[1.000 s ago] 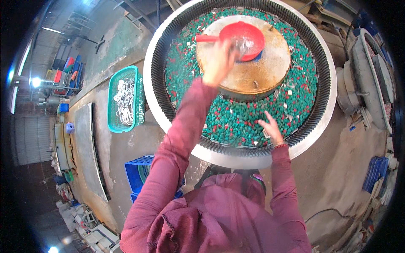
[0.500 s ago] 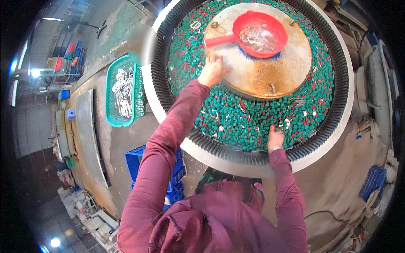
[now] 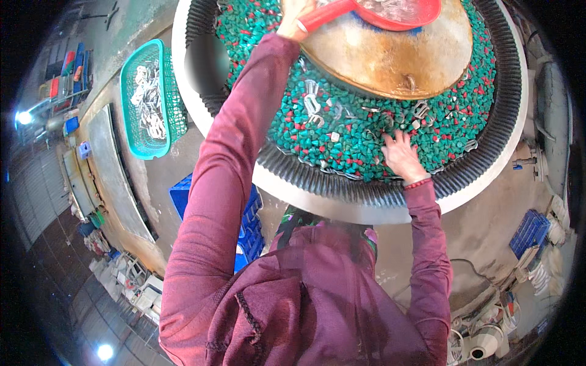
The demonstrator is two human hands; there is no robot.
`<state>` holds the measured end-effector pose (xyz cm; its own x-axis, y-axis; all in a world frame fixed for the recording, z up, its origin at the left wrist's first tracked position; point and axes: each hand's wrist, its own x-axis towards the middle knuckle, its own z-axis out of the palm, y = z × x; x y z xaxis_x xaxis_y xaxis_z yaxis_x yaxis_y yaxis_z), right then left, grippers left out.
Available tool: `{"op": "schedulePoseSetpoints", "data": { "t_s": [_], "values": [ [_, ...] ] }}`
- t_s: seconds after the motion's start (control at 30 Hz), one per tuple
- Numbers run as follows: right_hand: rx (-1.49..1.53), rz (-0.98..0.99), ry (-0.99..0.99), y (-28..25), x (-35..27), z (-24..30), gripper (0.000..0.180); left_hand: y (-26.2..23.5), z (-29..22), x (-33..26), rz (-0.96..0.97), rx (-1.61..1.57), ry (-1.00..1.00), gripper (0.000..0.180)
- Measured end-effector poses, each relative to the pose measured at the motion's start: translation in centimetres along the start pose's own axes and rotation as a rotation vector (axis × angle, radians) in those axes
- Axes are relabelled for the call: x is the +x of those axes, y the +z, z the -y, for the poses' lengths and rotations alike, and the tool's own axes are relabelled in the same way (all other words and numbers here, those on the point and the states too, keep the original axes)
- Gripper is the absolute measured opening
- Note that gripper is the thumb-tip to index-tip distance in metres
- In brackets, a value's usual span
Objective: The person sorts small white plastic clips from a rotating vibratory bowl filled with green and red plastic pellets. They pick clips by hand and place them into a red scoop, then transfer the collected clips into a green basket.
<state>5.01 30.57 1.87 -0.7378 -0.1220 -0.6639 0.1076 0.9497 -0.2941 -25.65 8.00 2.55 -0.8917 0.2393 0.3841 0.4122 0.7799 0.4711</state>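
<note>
A wide round tub [image 3: 342, 210] with a pale rim and a ribbed dark inner wall holds a bed of small green and red pellets [image 3: 360, 143]. Silver metal buckle-like pieces [image 3: 312, 100] lie among them. My right hand [image 3: 401, 158] rests at the pellets near the front, fingers spread, nothing seen in its grasp. At the top edge, my left hand [image 3: 295, 17] is beside the handle of a red plastic pan [image 3: 390, 23]; its fingers are mostly cut off or hidden. The pan sits on the tub's stained round centre cover [image 3: 372, 67] and holds silver pieces.
Left of the tub stands a teal plastic basket [image 3: 131, 143] with many silver metal pieces. Stacked blue crates [image 3: 247, 235] are below the tub on the left. Another blue crate [image 3: 530, 233] lies on the floor at right. A long metal sheet [image 3: 119, 168] lies farther left.
The tub and pan appear higher in the view. My left hand has moved up beside the pan handle. My right hand's fingers have spread over the pellets.
</note>
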Motion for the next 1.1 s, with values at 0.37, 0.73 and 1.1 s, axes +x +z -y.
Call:
{"op": "schedulePoseSetpoints", "data": {
  "t_s": [0.37,0.73,1.1],
  "values": [
    [0.248,-0.303,0.034,4.0,16.4,11.4,0.064,-11.0,2.4,-17.3,0.418,-0.873,-0.841,0.022],
    [0.174,0.332,-0.082,4.4,19.6,5.9,0.094,-1.9,-7.4,-25.8,0.963,0.100,-0.282,0.038],
    [0.008,0.599,-0.232,2.2,17.5,0.6,0.082,-3.0,-9.7,-25.6,0.595,-0.287,-0.422,0.050]
  ]
}}
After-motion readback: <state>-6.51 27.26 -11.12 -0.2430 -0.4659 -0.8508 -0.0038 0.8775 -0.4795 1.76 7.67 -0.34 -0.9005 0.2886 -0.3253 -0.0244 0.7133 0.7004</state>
